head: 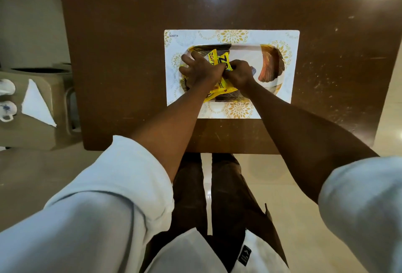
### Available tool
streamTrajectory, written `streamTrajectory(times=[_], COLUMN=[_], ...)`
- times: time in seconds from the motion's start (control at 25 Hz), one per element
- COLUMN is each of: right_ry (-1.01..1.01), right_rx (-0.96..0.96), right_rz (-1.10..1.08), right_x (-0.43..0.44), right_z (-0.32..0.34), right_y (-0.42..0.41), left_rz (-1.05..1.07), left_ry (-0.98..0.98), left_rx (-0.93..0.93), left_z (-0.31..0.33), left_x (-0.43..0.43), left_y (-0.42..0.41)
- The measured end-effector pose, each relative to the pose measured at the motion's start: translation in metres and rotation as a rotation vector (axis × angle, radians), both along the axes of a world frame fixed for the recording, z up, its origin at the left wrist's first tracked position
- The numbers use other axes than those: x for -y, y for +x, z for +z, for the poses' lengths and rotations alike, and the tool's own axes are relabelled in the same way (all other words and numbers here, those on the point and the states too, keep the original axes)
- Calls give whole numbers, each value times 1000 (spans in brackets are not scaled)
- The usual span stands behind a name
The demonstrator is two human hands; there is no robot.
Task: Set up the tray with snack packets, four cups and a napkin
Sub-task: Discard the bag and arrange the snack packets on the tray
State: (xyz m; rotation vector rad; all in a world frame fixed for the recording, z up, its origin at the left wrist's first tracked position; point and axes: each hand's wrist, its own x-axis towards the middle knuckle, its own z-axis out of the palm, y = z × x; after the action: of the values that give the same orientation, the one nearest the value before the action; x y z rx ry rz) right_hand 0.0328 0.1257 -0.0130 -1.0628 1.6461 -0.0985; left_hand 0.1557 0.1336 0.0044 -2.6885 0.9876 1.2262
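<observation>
A patterned tray (270, 64) rests on a white and gold placemat (291, 40) on the brown table (121, 44). Yellow snack packets (219, 57) lie in the tray's left half. My left hand (201, 70) presses down on the packets with fingers spread over them. My right hand (238, 74) pinches the packets beside it. Two white cups (7, 98) with blue print and a folded white napkin (36, 103) sit on a beige stool at the far left.
The beige plastic stool (32, 133) stands left of the table, close to its edge. A dark round bin rim (39, 70) shows behind the stool. My legs stand at the table's near edge on pale floor tiles.
</observation>
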Motion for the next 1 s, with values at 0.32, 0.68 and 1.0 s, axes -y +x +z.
streamTrajectory(times=[0.32,0.68,1.0], right_ry=[-268,-425,-381], right_rx=[-31,-354,-315], right_rz=[-279,-59,206], right_x=[-22,-54,-73], right_z=[50,48,29], right_y=[27,17,41], left_rz=[384,376,319], left_ry=[-331,-266,-295], left_rx=[-364,-418,-323], left_z=[34,1,-13], left_x=[-3,-23,-27], left_y=[24,82,94])
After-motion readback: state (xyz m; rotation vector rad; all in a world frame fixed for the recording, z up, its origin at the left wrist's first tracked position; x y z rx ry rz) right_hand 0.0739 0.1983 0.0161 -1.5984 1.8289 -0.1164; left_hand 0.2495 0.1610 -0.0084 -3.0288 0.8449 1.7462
